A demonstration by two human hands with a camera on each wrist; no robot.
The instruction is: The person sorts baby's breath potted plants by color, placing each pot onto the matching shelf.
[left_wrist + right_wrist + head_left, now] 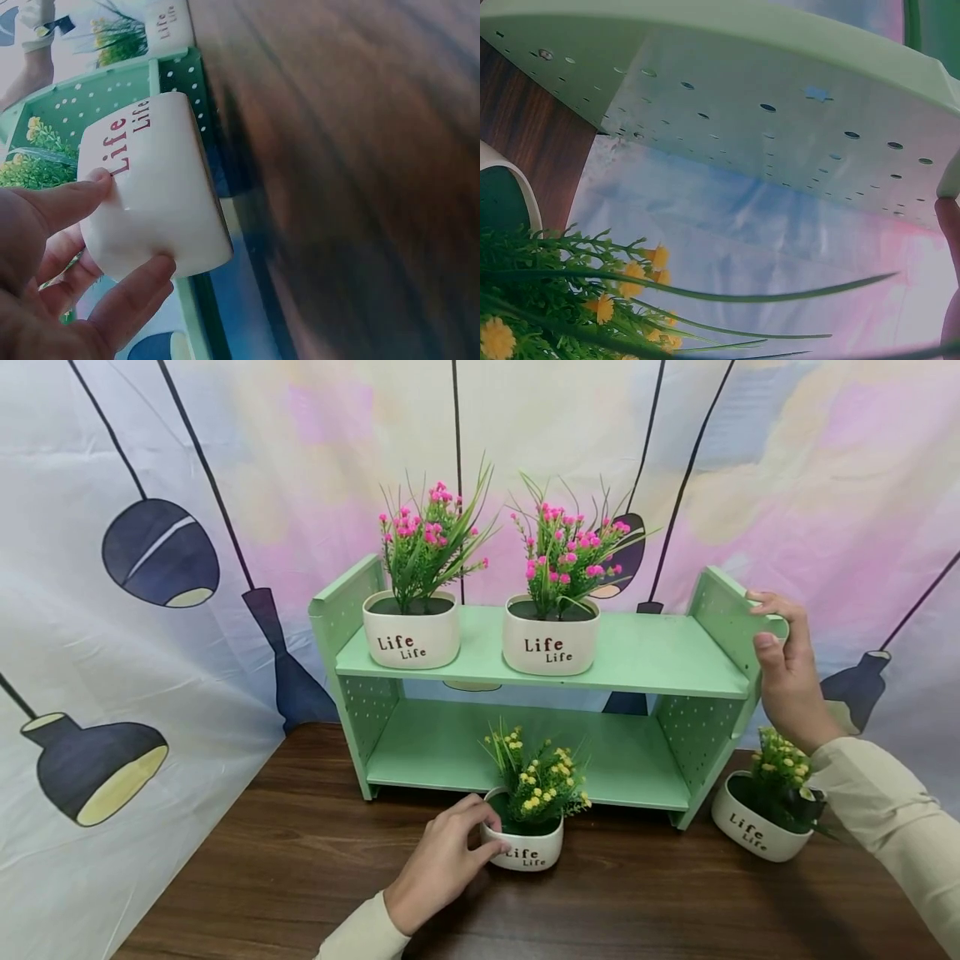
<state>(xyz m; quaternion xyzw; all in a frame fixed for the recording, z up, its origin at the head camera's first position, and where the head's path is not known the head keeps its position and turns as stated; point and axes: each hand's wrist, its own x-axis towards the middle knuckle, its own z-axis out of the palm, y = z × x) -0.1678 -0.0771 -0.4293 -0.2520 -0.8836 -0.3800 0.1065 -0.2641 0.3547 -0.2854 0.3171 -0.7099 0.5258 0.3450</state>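
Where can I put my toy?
Upper green shelf, between right pink-flowered pot and side panel; lower shelf, behind the gripped yellow-flowered pot; wooden tabletop, left of the left hand. Crowded: upper shelf's left part, holding two pots.

- Backdrop (405, 410) is hanging behind the shelf unit, which is standing on the table (247, 852).
- Left upper pot (411, 637) is sitting on the upper shelf (648, 647), near its left end; right upper pot (551, 639) is sitting to its right, about mid-shelf, apart from it.
- Front pot (538, 850) is lying before the lower shelf (442, 743); base contact with table is remaining unclear.
- Left hand (442, 853) is gripping the front pot's left end.
- Side pot (757, 831) is resting on the table, right of the right end panel (722, 631).
- Right hand (793, 681) is holding that panel's upper part, above the side pot.
- Plants (431, 543) are standing in all four pots.
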